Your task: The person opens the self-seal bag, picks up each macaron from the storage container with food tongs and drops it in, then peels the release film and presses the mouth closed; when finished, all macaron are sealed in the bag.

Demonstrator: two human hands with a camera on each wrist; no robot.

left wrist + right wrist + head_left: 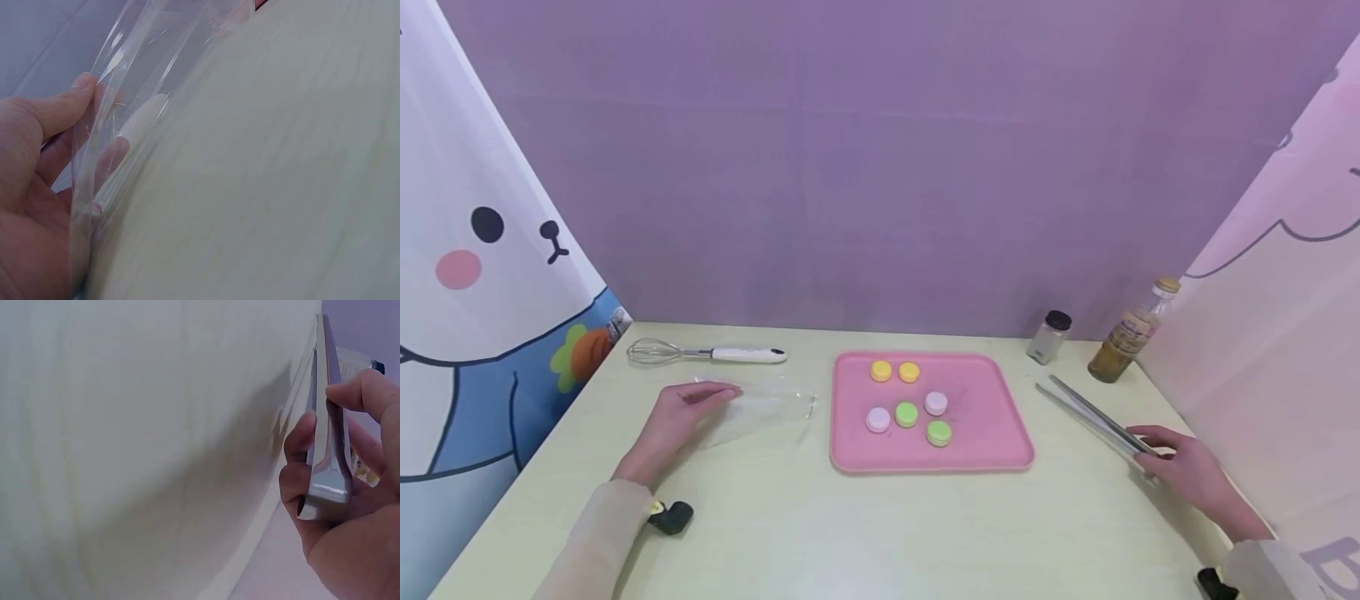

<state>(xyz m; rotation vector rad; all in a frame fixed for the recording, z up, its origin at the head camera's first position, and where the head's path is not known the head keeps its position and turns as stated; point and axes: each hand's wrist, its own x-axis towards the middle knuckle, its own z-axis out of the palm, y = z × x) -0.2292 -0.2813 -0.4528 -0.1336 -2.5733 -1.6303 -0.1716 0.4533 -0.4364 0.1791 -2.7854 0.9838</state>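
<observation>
My left hand [688, 412] pinches the edge of a clear plastic bag [767, 408] between thumb and fingers, left of the pink tray [842, 462]. In the left wrist view the film of the bag [134, 81] drapes over the fingers. My right hand [1191, 471] grips metal tongs [1093, 417] near their bent end, arms pointing toward the back left. The right wrist view shows the thumb on one arm of the tongs [331, 444] and curled fingers on the other. On the tray lie yellow macarons [882, 371], green macarons [906, 414] and pale lilac macarons [877, 419].
Behind the left hand lies a whisk [707, 354] with a white handle. A small black-capped jar [1049, 337] and a corked glass bottle [1123, 337] stand at the back right. A purple cloth [880, 167] hangs behind the table, with patterned cloths at both sides.
</observation>
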